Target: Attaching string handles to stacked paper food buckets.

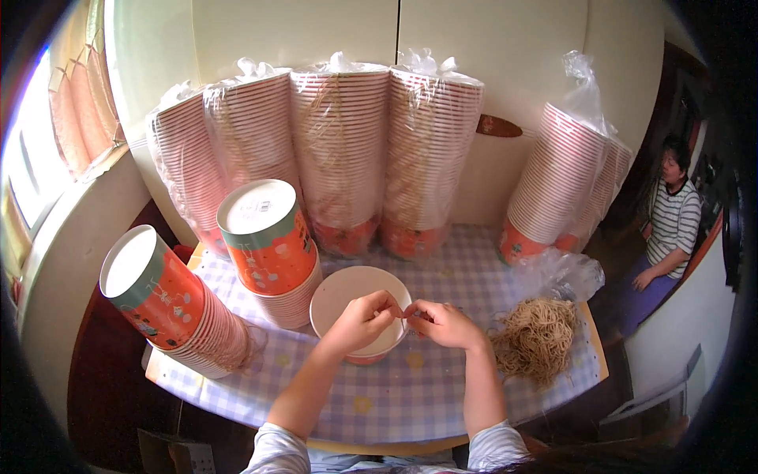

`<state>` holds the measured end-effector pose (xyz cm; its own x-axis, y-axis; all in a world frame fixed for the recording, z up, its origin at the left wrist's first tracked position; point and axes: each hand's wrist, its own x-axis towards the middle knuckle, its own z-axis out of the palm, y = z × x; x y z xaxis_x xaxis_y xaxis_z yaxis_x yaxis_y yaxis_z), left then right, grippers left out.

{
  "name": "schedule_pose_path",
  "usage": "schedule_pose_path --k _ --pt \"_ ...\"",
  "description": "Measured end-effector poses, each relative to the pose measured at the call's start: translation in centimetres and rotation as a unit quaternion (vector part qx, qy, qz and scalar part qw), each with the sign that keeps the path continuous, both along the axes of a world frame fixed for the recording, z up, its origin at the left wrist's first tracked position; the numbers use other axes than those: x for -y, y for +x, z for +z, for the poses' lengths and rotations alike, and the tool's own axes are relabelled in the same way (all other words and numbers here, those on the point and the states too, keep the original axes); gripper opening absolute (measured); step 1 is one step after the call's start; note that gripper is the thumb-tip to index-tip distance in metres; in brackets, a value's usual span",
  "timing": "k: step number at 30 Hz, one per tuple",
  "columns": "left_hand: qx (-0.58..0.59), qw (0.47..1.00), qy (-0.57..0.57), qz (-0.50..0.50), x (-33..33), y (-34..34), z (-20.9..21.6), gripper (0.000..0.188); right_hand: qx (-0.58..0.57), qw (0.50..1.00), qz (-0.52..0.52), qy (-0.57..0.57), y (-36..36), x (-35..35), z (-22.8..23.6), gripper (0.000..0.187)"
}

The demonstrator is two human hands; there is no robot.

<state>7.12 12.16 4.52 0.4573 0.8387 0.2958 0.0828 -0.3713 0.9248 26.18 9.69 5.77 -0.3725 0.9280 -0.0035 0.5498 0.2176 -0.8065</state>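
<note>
My left hand (365, 321) and my right hand (444, 325) meet above the right side of an upright white-lined paper bucket (337, 294). The thumb and fingers of each are pinched together, tips nearly touching. Whatever they hold is too small to make out. To the left stand two stacks of upside-down orange and green paper buckets, a nearer one (162, 304) that leans and a farther one (267, 251). A tangled heap of tan twine (538, 338) lies right of my right hand.
Tall plastic-wrapped stacks of paper buckets (341, 150) line the table's back, with more wrapped stacks (553, 178) at the back right. A crumpled clear bag (559, 275) lies behind the twine. A checked cloth (387, 407) covers the table. Another person (671, 213) sits at the far right.
</note>
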Motion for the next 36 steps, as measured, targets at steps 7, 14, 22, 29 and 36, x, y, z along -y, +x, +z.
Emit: schedule_pose_path --k 7,14,22,29,36 --pt "-0.066 0.998 0.020 0.012 0.3 -0.1 0.5 0.010 0.029 0.999 -0.001 0.036 -0.6 0.4 0.8 0.020" --pt "-0.043 0.999 0.015 0.022 0.5 0.5 0.7 0.016 -0.075 0.996 -0.016 0.045 -0.1 -0.5 -1.5 0.013" --pt "-0.225 0.970 0.085 0.039 1.2 1.4 0.6 0.023 -0.166 0.986 0.000 -0.009 0.6 -0.8 -1.6 0.008" --pt "-0.206 0.970 0.124 0.036 1.5 1.2 0.5 0.018 -0.202 0.976 -0.013 -0.086 -0.1 -0.2 0.0 0.014" --pt "-0.122 0.990 0.066 0.003 2.1 2.0 1.3 0.020 -0.238 0.966 0.039 -0.093 0.7 -0.7 -0.7 0.013"
